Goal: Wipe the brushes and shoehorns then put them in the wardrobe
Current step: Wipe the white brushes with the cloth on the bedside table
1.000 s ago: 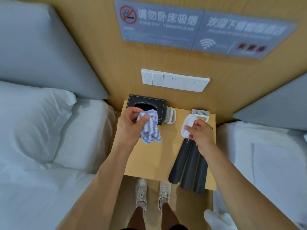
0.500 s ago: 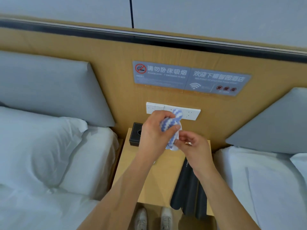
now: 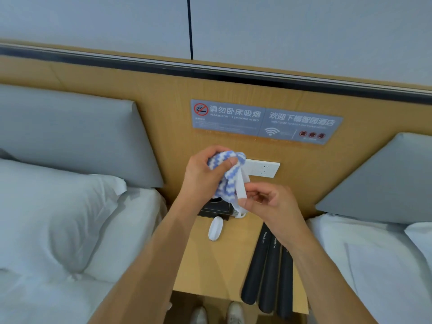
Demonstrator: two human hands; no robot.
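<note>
My left hand (image 3: 205, 176) grips a blue-and-white zigzag cloth (image 3: 228, 174) in front of the headboard. My right hand (image 3: 268, 206) pinches a white brush (image 3: 240, 190) by its lower end, and the cloth is pressed against the brush's upper part. Both hands are raised above the wooden nightstand (image 3: 233, 265). A second white brush (image 3: 215, 229) lies on the nightstand below my hands. A third white brush's loop handle (image 3: 240, 215) shows beside the tissue box. Three black shoehorns (image 3: 266, 272) lie side by side on the nightstand's right part, overhanging its front edge.
A black tissue box (image 3: 214, 209) stands at the back of the nightstand. Beds with white pillows (image 3: 58, 218) flank it on both sides. A white socket panel (image 3: 264, 169) and a grey sign (image 3: 264, 121) are on the wooden headboard. My shoes (image 3: 217, 314) show below.
My right hand lifted the white brush off the nightstand and both hands rose and met. The cloth now rubs the brush. The view tilted upward.
</note>
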